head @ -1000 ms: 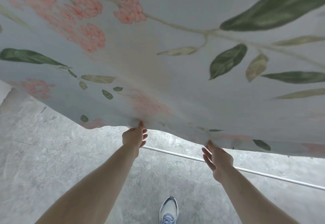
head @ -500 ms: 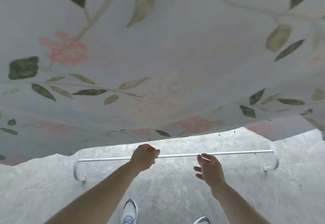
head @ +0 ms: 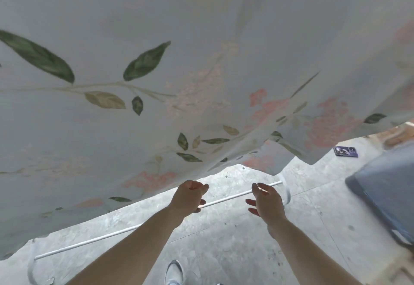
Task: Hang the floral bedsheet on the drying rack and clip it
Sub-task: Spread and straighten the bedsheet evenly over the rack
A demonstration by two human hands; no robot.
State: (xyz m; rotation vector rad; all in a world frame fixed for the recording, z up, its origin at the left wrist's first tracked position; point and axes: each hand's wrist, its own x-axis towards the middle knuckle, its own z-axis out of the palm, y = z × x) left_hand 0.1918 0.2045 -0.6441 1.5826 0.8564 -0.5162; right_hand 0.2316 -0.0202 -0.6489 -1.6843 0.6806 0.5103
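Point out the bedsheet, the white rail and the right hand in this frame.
bedsheet (head: 156, 27): head view, plain pale cloth above the big leaves.
white rail (head: 226, 200): head view, bare stretch between the hands.
right hand (head: 267, 201): head view, back of the hand.
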